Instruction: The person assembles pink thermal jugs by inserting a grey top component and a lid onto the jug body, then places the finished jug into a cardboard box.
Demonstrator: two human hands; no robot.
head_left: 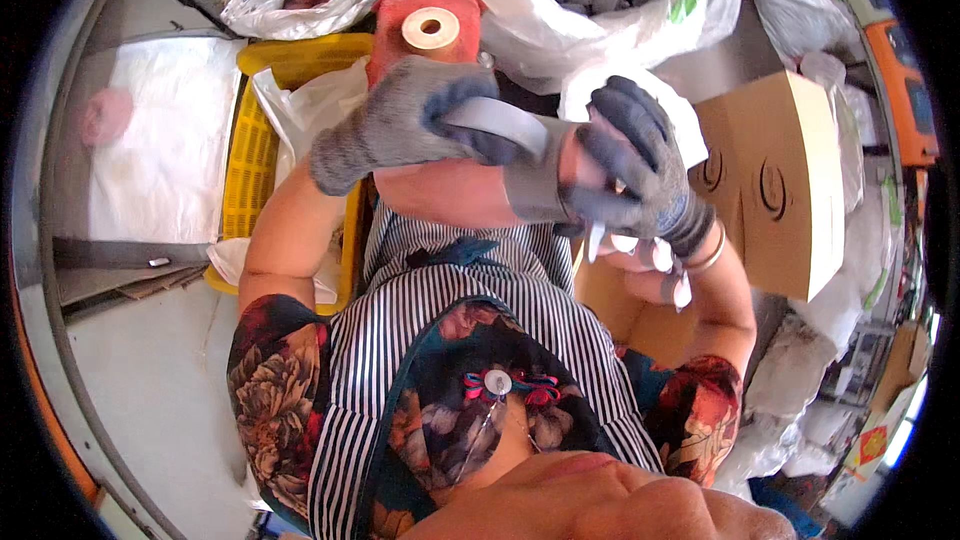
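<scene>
Left hand point(405, 120) pinches a grey band point(500, 123); right hand point(645, 165), blurred, apparently grips the pink-and-grey tube point(450, 195) running beside the left. Step judged: handling band alongside tube; next move calls for steady hold.

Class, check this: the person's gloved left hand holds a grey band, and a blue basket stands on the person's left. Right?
Not quite: the head view shows the basket is yellow, not blue. It does stand on the person's left, and the gloved left hand does hold a grey band.
</scene>
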